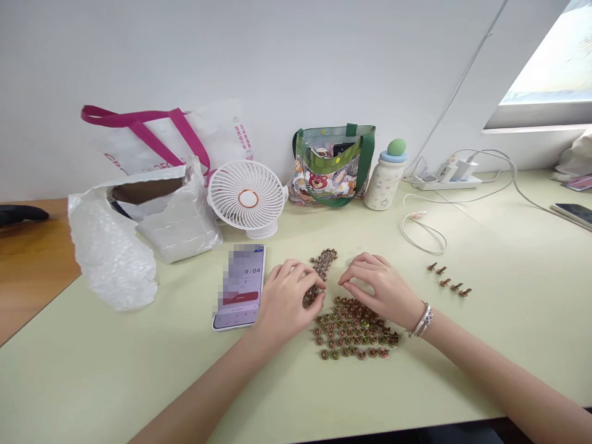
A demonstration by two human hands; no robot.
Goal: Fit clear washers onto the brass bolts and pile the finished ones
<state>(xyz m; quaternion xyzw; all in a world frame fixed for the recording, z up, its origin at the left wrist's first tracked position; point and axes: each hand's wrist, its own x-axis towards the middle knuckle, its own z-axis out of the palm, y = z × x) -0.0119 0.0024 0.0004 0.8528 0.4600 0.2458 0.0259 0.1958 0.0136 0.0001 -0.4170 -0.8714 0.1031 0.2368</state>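
While my left hand (287, 302) curls around small bolts (311, 297), my right hand (380, 290) rests half-open, empty, beside the main spread (354, 330), five bolts (448, 279) lying apart at right.

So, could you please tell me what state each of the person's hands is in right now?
Left hand: closed around a clump of small bronze-coloured bolts.
Right hand: open and empty, fingertips curved down near the bolts.

Silver bracelets (420, 319) on right wrist (439, 330)
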